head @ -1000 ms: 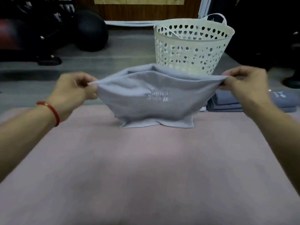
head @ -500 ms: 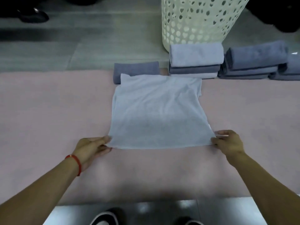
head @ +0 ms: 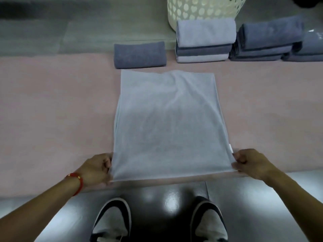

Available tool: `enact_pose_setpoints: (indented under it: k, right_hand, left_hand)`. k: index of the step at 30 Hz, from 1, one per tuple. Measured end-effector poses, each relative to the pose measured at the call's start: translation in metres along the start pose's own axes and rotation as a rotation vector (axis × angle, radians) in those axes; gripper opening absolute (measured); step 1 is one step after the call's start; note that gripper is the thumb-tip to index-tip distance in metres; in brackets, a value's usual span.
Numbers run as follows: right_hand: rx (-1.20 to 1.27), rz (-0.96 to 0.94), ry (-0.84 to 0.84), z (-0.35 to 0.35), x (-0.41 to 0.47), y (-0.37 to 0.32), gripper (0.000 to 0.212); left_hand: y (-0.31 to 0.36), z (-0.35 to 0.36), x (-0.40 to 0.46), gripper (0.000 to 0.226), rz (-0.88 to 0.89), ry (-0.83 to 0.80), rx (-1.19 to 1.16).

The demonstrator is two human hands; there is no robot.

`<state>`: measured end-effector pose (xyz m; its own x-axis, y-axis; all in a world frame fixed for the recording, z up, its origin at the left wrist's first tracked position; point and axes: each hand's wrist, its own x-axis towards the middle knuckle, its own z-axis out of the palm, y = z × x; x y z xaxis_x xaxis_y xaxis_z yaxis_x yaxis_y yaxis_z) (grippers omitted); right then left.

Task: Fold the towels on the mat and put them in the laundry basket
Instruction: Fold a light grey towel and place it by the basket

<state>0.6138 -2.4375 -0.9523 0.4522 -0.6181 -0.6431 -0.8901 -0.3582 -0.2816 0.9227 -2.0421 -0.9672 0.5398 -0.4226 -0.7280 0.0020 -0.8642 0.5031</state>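
Hands, left (head: 95, 169) and right (head: 251, 163), pinch one towel (head: 169, 126) on one mat (head: 52, 110).

Floor: grey tiles (head: 73, 28) beyond the far side, with faint joint lines and a dark blurred patch (head: 40, 9) at upper left. Near side: dark glossy floor (head: 157, 203), carrying bright reflected spots of overhead light (head: 172, 200). No walls, windows or furniture in view.
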Motion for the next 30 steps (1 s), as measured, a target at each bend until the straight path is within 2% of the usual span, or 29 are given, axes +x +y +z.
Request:
enact_pose_setpoints:
  k: [2,4,6,7,9,11,13,18,21,24,27,30]
  right_hand:
    - [-0.055,0.021,-0.035,0.004,-0.006,0.005,0.008]
    - [-0.233,-0.014,-0.089,0.001,-0.001,0.001,0.004]
    - [-0.374,-0.041,-0.115,-0.011,0.012,-0.011,0.010]
    - [-0.360,-0.042,-0.090,-0.020,0.021,-0.018,0.019]
    - [-0.227,-0.044,0.016,-0.042,0.037,-0.039,0.033]
    - [-0.145,-0.106,0.133,-0.064,0.060,-0.065,0.041]
    - [-0.098,-0.147,0.199,-0.083,0.088,-0.094,0.046]
    - [-0.001,-0.149,0.248,-0.118,0.166,-0.150,0.055]
    - [0.101,-0.062,0.278,-0.125,0.199,-0.171,0.061]
    - [0.156,0.022,0.357,-0.124,0.223,-0.181,0.068]
    - [0.362,-0.033,0.317,-0.119,0.238,-0.184,0.048]
    - [0.832,-0.181,0.291,-0.126,0.230,-0.179,0.023]
  left_hand:
    - [0.001,0.002,-0.003,0.030,-0.026,-0.046,0.093]
    - [0.015,-0.010,0.001,0.028,-0.070,-0.185,0.189]
    - [0.037,-0.036,0.016,0.034,-0.066,-0.339,0.361]
    - [0.051,-0.050,0.027,0.036,-0.028,-0.340,0.437]
    - [0.079,-0.074,0.050,0.039,0.029,-0.126,0.489]
    - [0.106,-0.088,0.077,0.033,0.061,0.174,0.309]
    - [0.134,-0.095,0.105,0.029,0.083,0.309,0.057]
    - [0.194,-0.113,0.158,0.050,0.047,0.329,-0.209]
    - [0.210,-0.117,0.178,0.050,-0.003,0.343,-0.403]
    - [0.212,-0.121,0.195,0.038,-0.018,0.364,-0.481]
    - [0.202,-0.129,0.210,0.019,0.011,0.409,-0.540]
    - [0.189,-0.141,0.208,0.019,0.111,0.397,-0.726]
